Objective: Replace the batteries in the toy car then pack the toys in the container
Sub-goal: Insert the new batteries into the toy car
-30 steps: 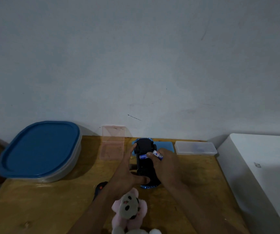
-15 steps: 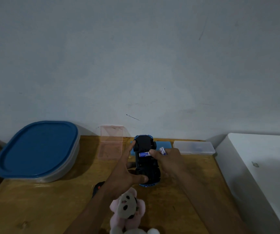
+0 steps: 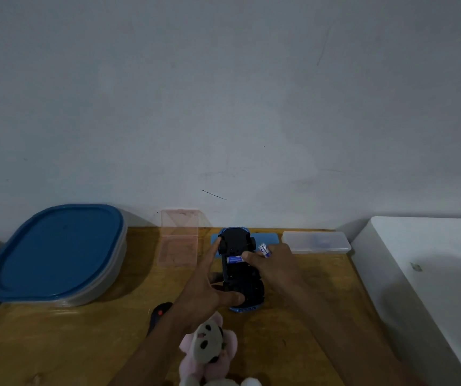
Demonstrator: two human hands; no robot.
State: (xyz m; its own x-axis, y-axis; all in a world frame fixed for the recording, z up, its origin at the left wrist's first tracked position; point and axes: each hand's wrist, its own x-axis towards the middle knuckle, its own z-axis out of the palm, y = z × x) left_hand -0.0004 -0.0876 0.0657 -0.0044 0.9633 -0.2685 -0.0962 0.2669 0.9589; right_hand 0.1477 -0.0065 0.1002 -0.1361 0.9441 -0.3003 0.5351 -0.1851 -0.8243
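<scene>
- The left hand [image 3: 210, 285] grips the toy car [image 3: 242, 277] lengthwise, forefinger stretched to its far end and thumb hooked round its near end, bracing it belly-up on the wooden table [image 3: 56, 344].
- The right hand [image 3: 275, 264] comes in from the right. Its thumb tip presses on a blue battery [image 3: 234, 259] lying crosswise in the open bay of the underside, and its fingers pinch a spare battery [image 3: 263, 249] just beside the car's far right wheel.
- Head view, the rest: the container [image 3: 56, 252] with its blue lid on sits well apart at the far left. A plush panda [image 3: 208, 346] lies near, just beside the left wrist, with a black remote [image 3: 161, 314] to its left. A pink clear box [image 3: 179, 240] and a clear case [image 3: 315, 242] stand against the far wall.
- The step in hand looks like seating the first cell. I would push it flat against the spring end, checking polarity, while the left hand stops the car from rocking.
- The dim light hides the bay's markings, so I cannot tell whether the cell is fully home.
- Next, roll the spare down from the fingers without letting it drop.
</scene>
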